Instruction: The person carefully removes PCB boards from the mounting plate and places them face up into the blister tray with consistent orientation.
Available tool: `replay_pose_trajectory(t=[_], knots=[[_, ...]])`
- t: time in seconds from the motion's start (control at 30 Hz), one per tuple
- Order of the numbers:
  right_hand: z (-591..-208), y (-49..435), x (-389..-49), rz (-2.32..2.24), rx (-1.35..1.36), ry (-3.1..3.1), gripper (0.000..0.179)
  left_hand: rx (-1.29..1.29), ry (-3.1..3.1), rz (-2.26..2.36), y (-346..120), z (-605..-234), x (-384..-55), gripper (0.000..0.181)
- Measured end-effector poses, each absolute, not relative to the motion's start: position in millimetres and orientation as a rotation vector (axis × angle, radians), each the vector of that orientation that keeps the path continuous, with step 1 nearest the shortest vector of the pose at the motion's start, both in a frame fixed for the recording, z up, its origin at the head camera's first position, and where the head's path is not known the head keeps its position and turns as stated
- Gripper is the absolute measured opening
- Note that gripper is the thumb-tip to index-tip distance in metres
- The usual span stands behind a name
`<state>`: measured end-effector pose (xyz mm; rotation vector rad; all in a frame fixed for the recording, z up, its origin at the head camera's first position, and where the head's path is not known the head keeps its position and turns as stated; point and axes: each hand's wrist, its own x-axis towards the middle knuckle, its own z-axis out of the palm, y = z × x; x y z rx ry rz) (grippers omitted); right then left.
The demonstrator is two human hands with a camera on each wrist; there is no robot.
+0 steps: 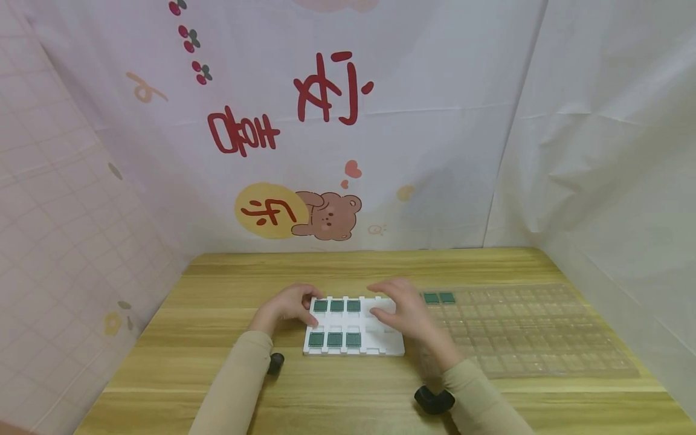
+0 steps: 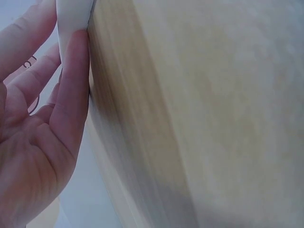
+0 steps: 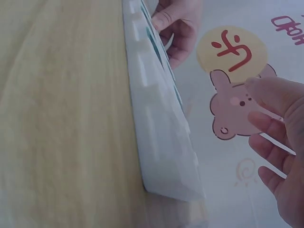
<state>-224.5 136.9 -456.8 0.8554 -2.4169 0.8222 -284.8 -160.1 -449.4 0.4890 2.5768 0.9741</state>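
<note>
A white slotted tray [image 1: 388,343] lies on the table, with small green circuit boards [image 1: 335,339] standing in two rows of three in its left part. My left hand [image 1: 288,305] holds the tray's left end, thumb at the near side and fingers curled at the far corner. In the left wrist view its fingers [image 2: 73,71] are against the tray's white edge. Over the tray's right part hovers my right hand [image 1: 405,308], thumb and fingers spread apart. The right wrist view shows nothing between those fingers [image 3: 268,126].
To the right lies a large clear plastic tray [image 1: 522,329] divided into many compartments. Two green boards [image 1: 439,298] sit at its far left corner. The wooden table [image 1: 326,399] meets a printed white curtain [image 1: 435,151] at the back and sides.
</note>
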Motion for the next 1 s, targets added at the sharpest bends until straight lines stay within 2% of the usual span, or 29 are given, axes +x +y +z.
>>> replay_pose_trajectory(t=[0.4, 1.0], knots=[[-464, 118, -233, 0.735, 0.890, -2.455, 0.041, 0.494, 2.580, 0.968, -161, -450, -285, 0.056], [-463, 94, -242, 0.552, 0.769, -2.694, 0.040, 0.489, 2.577, 0.965, -160, -448, -284, 0.053]])
